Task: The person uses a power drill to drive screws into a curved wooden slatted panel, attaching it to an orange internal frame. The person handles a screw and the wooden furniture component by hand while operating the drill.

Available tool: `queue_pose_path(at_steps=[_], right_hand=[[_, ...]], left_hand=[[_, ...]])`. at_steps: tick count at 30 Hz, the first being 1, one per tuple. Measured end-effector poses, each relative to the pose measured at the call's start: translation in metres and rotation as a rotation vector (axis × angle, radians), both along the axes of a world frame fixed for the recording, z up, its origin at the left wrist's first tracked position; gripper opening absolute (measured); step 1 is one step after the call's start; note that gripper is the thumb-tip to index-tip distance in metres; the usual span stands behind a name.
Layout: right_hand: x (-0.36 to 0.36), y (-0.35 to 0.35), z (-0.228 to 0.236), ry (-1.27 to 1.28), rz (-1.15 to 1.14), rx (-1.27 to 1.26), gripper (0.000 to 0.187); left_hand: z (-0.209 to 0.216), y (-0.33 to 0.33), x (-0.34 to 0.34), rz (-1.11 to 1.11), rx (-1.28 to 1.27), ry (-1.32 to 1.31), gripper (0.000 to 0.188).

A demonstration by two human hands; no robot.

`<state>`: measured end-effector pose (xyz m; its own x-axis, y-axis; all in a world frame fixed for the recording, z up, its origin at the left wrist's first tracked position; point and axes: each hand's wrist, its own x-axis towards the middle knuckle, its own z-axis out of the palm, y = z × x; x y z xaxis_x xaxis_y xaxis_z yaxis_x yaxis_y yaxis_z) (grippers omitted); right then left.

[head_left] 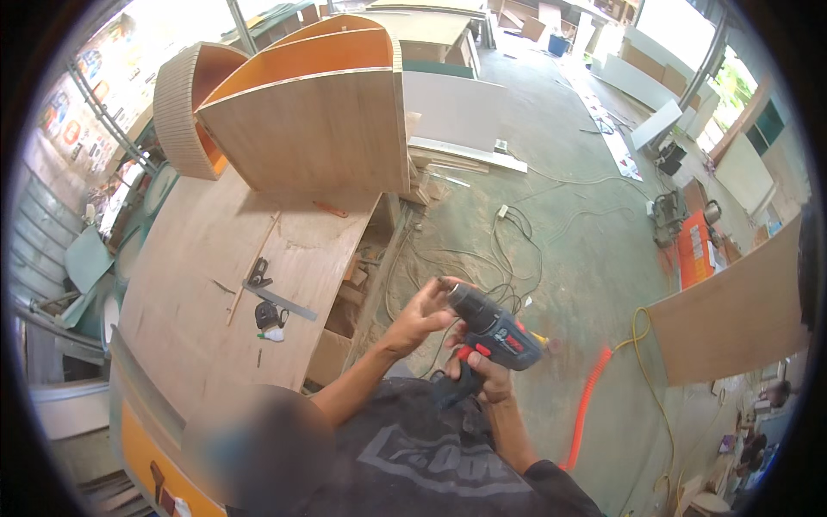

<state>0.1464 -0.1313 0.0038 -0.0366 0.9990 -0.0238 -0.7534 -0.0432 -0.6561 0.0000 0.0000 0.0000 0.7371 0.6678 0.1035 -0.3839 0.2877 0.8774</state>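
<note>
My right hand (491,376) is wrapped round the handle of a dark cordless drill (508,340) with red accents, held before my body with its chuck pointing up and to the left. My left hand (420,317) is closed at the chuck's front end, its fingers around a small dark drill bit (444,282); the fingers partly hide it. To the left, on the wooden bench top (189,276), lie a combination square (284,300), a black tape measure (266,314), a small white bottle (274,334) and a thin wooden strip (252,271).
A curved wooden cabinet (310,121) with orange insides stands on the bench's far end, an orange-handled tool (330,209) before it. Cables (517,250) tangle on the dusty floor. At right are a coiled orange hose (589,396) and a large plywood panel (732,319).
</note>
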Motion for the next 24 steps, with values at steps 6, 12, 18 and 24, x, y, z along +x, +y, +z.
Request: queue_pose_path(at_steps=[6,12,18,24], right_hand=[[0.073,0.071,0.047,-0.466,-0.223,0.122,0.011],[0.122,0.169,0.046,-0.649,-0.221,0.123,0.007],[0.154,0.287,0.045,-0.980,-0.252,0.281,0.010],[0.176,0.402,0.070,-0.858,0.010,0.326,0.021]], left_hand=[[-0.028,0.044,-0.023,0.422,-0.319,0.048,0.045],[-0.043,0.119,-0.029,0.859,-0.508,0.061,0.029],[-0.040,0.266,-0.029,1.086,-0.331,0.047,0.022],[0.073,0.385,0.022,1.594,-0.020,0.140,0.017]])
